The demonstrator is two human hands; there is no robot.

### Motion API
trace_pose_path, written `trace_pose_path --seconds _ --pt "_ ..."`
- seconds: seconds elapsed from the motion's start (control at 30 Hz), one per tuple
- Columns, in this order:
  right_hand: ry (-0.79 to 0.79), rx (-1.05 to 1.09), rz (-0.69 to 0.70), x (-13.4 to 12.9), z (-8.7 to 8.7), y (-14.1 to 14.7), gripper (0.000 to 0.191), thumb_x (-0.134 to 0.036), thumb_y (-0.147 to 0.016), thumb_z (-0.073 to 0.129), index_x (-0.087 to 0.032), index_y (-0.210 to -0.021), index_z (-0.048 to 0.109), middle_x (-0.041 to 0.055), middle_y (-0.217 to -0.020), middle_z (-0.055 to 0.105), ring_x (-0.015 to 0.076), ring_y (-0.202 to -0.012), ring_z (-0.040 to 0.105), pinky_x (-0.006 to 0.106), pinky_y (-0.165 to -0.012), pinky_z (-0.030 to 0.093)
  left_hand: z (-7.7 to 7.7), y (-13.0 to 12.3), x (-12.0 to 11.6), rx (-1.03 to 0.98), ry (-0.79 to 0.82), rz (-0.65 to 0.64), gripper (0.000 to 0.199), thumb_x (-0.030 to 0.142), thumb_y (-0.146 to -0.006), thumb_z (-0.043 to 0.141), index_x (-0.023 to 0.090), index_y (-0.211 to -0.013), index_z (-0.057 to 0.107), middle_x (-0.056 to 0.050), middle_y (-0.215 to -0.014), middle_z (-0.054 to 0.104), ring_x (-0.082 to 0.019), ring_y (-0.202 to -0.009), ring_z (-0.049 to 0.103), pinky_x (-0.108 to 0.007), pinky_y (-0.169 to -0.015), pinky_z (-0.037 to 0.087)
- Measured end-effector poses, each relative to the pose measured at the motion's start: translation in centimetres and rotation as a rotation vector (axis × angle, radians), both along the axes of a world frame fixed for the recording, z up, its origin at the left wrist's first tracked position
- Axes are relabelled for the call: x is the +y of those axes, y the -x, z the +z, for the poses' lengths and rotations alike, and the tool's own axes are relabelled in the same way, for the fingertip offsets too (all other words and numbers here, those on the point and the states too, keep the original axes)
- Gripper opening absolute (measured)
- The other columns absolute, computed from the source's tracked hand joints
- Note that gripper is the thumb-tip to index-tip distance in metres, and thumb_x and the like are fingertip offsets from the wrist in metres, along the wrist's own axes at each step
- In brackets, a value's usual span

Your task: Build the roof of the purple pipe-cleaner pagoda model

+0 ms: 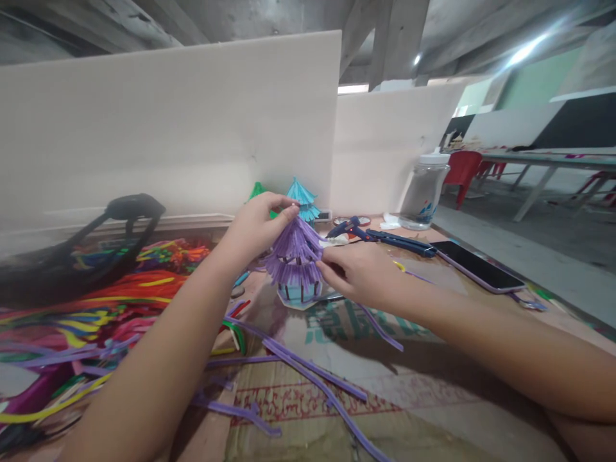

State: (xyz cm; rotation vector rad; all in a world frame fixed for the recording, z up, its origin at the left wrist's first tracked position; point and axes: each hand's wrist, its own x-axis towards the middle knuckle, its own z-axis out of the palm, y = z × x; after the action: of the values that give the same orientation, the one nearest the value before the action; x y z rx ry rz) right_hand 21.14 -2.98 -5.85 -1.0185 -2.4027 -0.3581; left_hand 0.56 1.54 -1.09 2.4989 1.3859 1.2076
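A small purple tiered pavilion (pixel 294 260) made of fuzzy stems stands upright on a pale blue base in the middle of the table. At its peak, my left hand (pixel 264 221) pinches the top of the roof between thumb and fingers. My right hand (pixel 359 269) is at the right side of the roof, its fingers closed on a purple stem near the edge. Behind the purple pavilion stand a light blue one (pixel 303 199) and a green one (pixel 258 190), the green one partly hidden by my left hand.
Loose purple stems (pixel 312 372) lie in front. Coloured stems (pixel 129 289) and a black strap-like object (pixel 129 212) are at left. A glue gun (pixel 349 227), blue-handled tool (pixel 402 242), phone (pixel 476 265) and clear bottle (pixel 423 192) stand or lie at right.
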Motion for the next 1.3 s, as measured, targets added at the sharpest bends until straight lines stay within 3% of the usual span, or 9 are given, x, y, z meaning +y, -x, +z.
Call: trace_pose_path --seconds 0.27,0.53,0.7,0.87,0.93,1.07,1.3 --pt "0.011 -0.011 -0.116 0.5 -0.3 0.2 0.032 -0.031 -0.094 0.041 -0.018 -0.072 0.06 0.0031 -0.062 0.061 0.0129 -0.055 0.046 0.03 -0.056 0.018 0.0 -0.2 -0.2 0.039 -0.001 0.003 0.036 0.045 -0.089 0.05 0.017 -0.091 0.071 -0.008 -0.097 0.071 -0.023 -0.093 0.063 -0.035 -0.086 0.047" --pt "0.09 0.069 -0.097 0.5 -0.3 0.5 0.035 -0.034 -0.096 0.041 -0.017 -0.075 0.063 0.0045 -0.066 0.063 0.0133 -0.058 0.047 0.03 -0.058 0.023 0.3 -0.3 -0.6 0.039 -0.003 -0.001 0.034 0.044 -0.089 0.051 0.017 -0.088 0.071 -0.007 -0.093 0.071 -0.022 -0.09 0.062 -0.033 -0.084 0.047" --pt "0.337 0.225 -0.023 0.8 -0.3 0.4 0.038 -0.041 -0.094 0.048 -0.017 -0.068 0.062 0.0003 -0.06 0.055 0.0105 -0.056 0.043 0.027 -0.055 0.024 0.2 -0.2 -0.6 0.031 -0.005 -0.002 0.034 0.044 -0.089 0.052 0.017 -0.088 0.071 -0.007 -0.095 0.071 -0.023 -0.092 0.062 -0.034 -0.085 0.047" --pt "0.816 0.329 0.016 1.4 -0.2 0.0 0.03 -0.036 -0.089 0.053 -0.017 -0.068 0.062 -0.004 -0.051 0.046 0.0097 -0.048 0.04 0.025 -0.048 0.026 0.1 0.1 -0.2 0.029 0.011 0.003 0.035 0.046 -0.089 0.051 0.017 -0.091 0.072 -0.008 -0.097 0.072 -0.023 -0.093 0.063 -0.034 -0.085 0.047" --pt "0.933 0.395 0.038 1.6 -0.3 -0.1 0.025 -0.033 -0.088 0.053 -0.017 -0.071 0.062 -0.0054 -0.049 0.044 0.0094 -0.046 0.038 0.024 -0.046 0.027 0.1 0.1 -0.1 0.031 0.009 0.0 0.035 0.046 -0.089 0.051 0.017 -0.091 0.072 -0.007 -0.097 0.072 -0.023 -0.094 0.063 -0.034 -0.085 0.047" --pt "0.937 0.455 0.094 2.0 -0.7 -0.1 0.027 -0.032 -0.087 0.054 -0.018 -0.064 0.056 -0.0056 -0.047 0.044 0.0086 -0.045 0.038 0.023 -0.046 0.028 0.2 0.1 -0.2 0.029 0.002 -0.004 0.032 0.043 -0.089 0.053 0.018 -0.091 0.072 -0.007 -0.097 0.072 -0.022 -0.093 0.063 -0.033 -0.086 0.047" --pt "0.901 0.482 0.072 1.9 -0.2 0.2 0.026 -0.03 -0.086 0.055 -0.017 -0.064 0.058 -0.005 -0.047 0.046 0.0088 -0.045 0.04 0.023 -0.048 0.03 0.3 0.0 -0.5 0.049 0.003 -0.007 0.035 0.045 -0.09 0.05 0.017 -0.092 0.072 -0.007 -0.1 0.072 -0.023 -0.096 0.063 -0.034 -0.087 0.046"
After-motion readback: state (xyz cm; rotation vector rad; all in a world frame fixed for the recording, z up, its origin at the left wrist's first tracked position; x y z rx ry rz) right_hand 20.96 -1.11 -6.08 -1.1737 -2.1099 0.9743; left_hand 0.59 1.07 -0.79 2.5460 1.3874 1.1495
